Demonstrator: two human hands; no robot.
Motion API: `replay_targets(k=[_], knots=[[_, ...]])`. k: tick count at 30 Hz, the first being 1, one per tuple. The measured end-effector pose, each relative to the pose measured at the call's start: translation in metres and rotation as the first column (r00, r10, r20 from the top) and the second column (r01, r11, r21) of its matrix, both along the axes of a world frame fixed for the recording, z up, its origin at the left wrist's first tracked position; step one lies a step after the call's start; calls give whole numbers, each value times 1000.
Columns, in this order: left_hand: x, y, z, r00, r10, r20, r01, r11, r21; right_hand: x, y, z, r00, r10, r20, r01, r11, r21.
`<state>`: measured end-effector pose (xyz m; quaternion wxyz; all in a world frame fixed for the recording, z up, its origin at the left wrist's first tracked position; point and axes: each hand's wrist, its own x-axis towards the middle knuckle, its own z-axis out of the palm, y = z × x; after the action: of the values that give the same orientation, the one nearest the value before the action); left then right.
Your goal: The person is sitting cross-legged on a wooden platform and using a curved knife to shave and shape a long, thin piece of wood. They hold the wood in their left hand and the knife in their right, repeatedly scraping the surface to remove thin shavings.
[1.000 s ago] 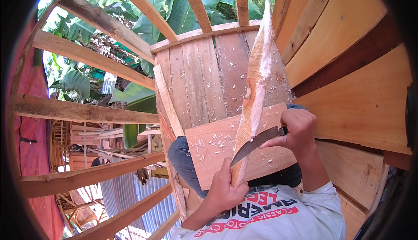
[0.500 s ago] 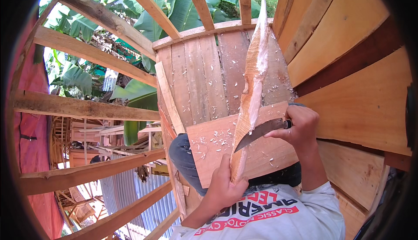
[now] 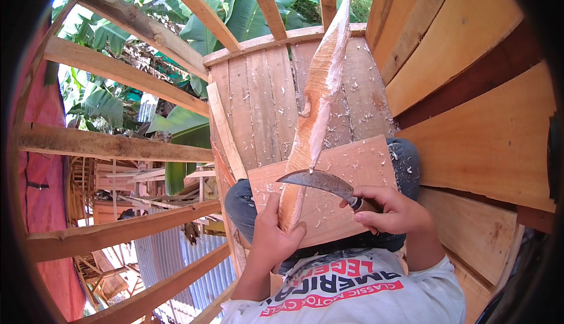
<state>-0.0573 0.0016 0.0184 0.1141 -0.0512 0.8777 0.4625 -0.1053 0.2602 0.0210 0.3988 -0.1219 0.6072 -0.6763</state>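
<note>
White cloth of a printed T-shirt (image 3: 346, 291) fills the nearest part of my view, with both forearms rising from it. My left hand (image 3: 271, 236) is closed around the lower end of a long, pale wooden stake (image 3: 314, 118), fingers wrapped over its edge. Just to the right, my right hand (image 3: 395, 211) grips the dark handle of a curved knife (image 3: 317, 181); its worn blade sweeps leftward and lies across the stake just above the left hand, touching the wood. Under both hands a flat square board (image 3: 358, 171) rests on my lap, dusted with light shavings, and the stake's lower end rests on it. Dark trouser knees (image 3: 241, 206) show at the board's edges. From the hands the stake rises away, tapering to a point, one side freshly shaved and whitish. Beyond the board, a floor of upright-running planks (image 3: 258, 101) carries more scattered chips. Right of my right hand, broad orange-brown planks (image 3: 470, 95) curve up as a wall. Left of my left hand, open wooden ribs (image 3: 111, 145) cross the view, and past them banana leaves (image 3: 217, 7) and corrugated metal sheeting (image 3: 170, 259).
</note>
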Motion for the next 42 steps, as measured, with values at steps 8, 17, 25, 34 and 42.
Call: replay_targets(k=[8,17,25,34,42], knots=[[-2,16,9,1000,-1,-2,1,982,186,11,-12,-1,986,-165,-13,164,986,-34],[9,5,12,994,-63,94,44,981,190,26,-14,-11,936,-334,-115,339,940,32],[17,4,7,987,11,162,-56,960,273,12,-2,-14,553,-677,-486,763,645,-32],[14,21,26,997,-38,65,22,972,234,32,-11,-3,957,-288,-48,281,952,-119],[8,24,45,975,-60,216,-25,929,370,41,-32,-20,548,-472,-691,540,830,-138]])
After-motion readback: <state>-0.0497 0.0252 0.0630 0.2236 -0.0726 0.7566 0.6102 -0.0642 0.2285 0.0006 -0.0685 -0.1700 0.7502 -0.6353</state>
